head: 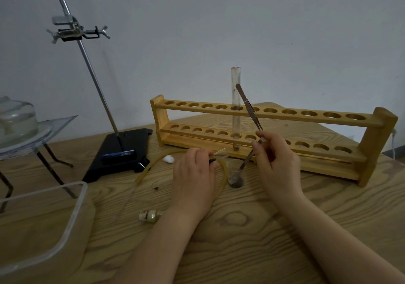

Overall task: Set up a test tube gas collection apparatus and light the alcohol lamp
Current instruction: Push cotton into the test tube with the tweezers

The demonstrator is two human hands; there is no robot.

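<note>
A glass test tube (pixel 235 99) stands upright in the wooden rack (pixel 370 143). My right hand (pixel 276 163) pinches a thin metal spatula (pixel 247 161) whose tip dips into a small glass beaker (pixel 235 174) holding dark powder. Metal tweezers (pixel 248 107) lean against the rack just above that hand. My left hand (pixel 195 174) rests on the table and holds a folded paper slip (pixel 220 152) and a small dark piece at its fingertips. A yellowish rubber hose (pixel 144 172) curves beside the left hand.
A retort stand with clamp (pixel 74 32) rises from a black base (pixel 122 152) at left. A glass dish (pixel 15 119) sits on wire gauze over a tripod. A clear plastic tub (pixel 43 224) lies front left. A stopper (pixel 151 215) and cotton wad (pixel 168 158) lie nearby.
</note>
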